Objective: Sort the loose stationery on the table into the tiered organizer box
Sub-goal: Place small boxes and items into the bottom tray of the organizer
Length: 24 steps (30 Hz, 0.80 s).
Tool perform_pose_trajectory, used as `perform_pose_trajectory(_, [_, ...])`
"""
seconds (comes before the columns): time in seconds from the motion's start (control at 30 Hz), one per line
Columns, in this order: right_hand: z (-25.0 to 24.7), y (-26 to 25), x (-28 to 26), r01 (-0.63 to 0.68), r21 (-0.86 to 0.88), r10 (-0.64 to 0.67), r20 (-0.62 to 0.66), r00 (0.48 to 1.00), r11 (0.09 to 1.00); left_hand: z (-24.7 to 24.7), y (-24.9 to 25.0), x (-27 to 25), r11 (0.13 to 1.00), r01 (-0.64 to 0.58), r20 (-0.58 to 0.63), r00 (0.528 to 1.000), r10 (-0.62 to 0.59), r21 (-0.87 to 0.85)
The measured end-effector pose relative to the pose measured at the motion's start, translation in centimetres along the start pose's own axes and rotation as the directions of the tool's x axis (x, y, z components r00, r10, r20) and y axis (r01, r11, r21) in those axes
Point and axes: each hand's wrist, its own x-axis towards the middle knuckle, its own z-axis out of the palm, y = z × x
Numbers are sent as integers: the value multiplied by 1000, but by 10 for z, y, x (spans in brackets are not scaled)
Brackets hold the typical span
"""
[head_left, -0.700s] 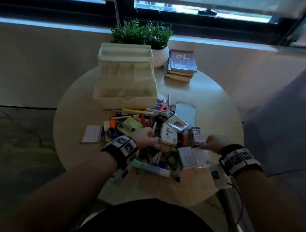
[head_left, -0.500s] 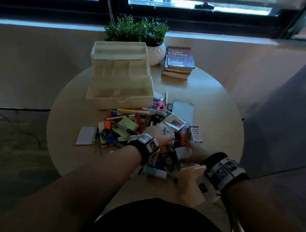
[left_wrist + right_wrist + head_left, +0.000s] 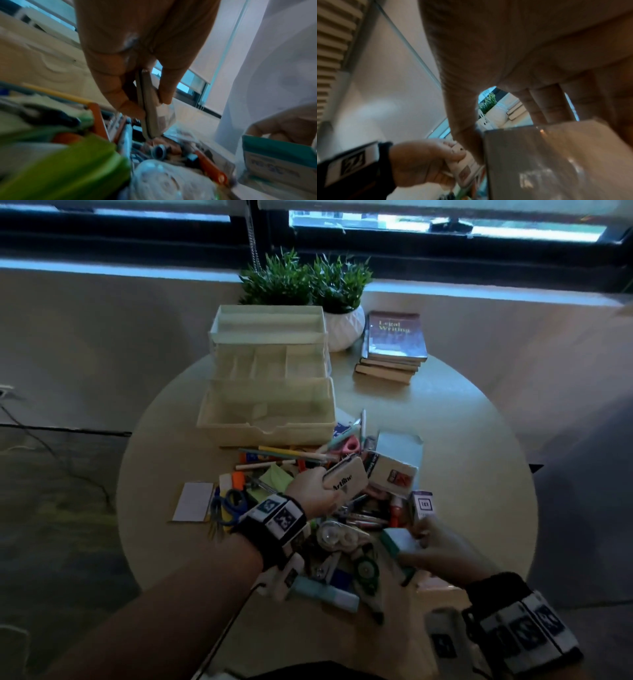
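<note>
The cream tiered organizer box (image 3: pixel 267 378) stands open at the back of the round table, its trays bare. A heap of loose stationery (image 3: pixel 342 518) lies in front of it. My left hand (image 3: pixel 320 484) pinches a flat white Artline case (image 3: pixel 344 477) and holds it tilted just above the heap; in the left wrist view the case (image 3: pixel 148 102) shows edge-on between thumb and fingers. My right hand (image 3: pixel 423 537) grips a small teal-and-white box (image 3: pixel 399 541) at the heap's near right side. That box (image 3: pixel 556 155) fills the right wrist view.
A potted plant (image 3: pixel 344 326) and a stack of books (image 3: pixel 394 344) sit behind and right of the organizer. Blue scissors (image 3: pixel 229 505) and a white card (image 3: pixel 193 501) lie at the heap's left. A white carton (image 3: pixel 394 472) stands beside the Artline case. A tape dispenser (image 3: pixel 337 537) lies between my hands.
My left hand has closed on the Artline case and raised it off the heap. My right hand has moved in from the right and taken hold of the teal-and-white box.
</note>
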Motion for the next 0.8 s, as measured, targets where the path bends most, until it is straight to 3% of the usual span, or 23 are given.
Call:
perform_pose_trajectory(0.13, [-12, -34, 7, 89, 112, -86, -34, 996, 990, -40, -31, -18, 973, -40, -97, 995, 19, -228])
perform_pose_trajectory(0.27, [-15, -82, 39, 136, 196, -107, -148, 983, 971, -85, -66, -22, 899, -56, -280, 957, -75, -434])
perform_pose_trajectory(0.4, [-7, -143, 83, 155, 145, -128, -181, 975, 977, -144, -95, -22, 817, -64, -348, 921, -172, -572])
perform_pose_trajectory(0.53, [7, -196, 130, 106, 14, -100, -220, 970, 994, -186, -115, 4, 780, -70, -315, 935, -166, -622])
perform_pose_trajectory(0.67, [25, -227, 166, 31, -50, -43, -277, 960, 998, -199, -124, 47, 789, -3, -200, 968, -152, -615])
perform_pose_trajectory(0.8, [42, -239, 192, -11, -31, 0, -333, 943, 999, -194, -118, 95, 849, 99, -58, 987, -150, -519])
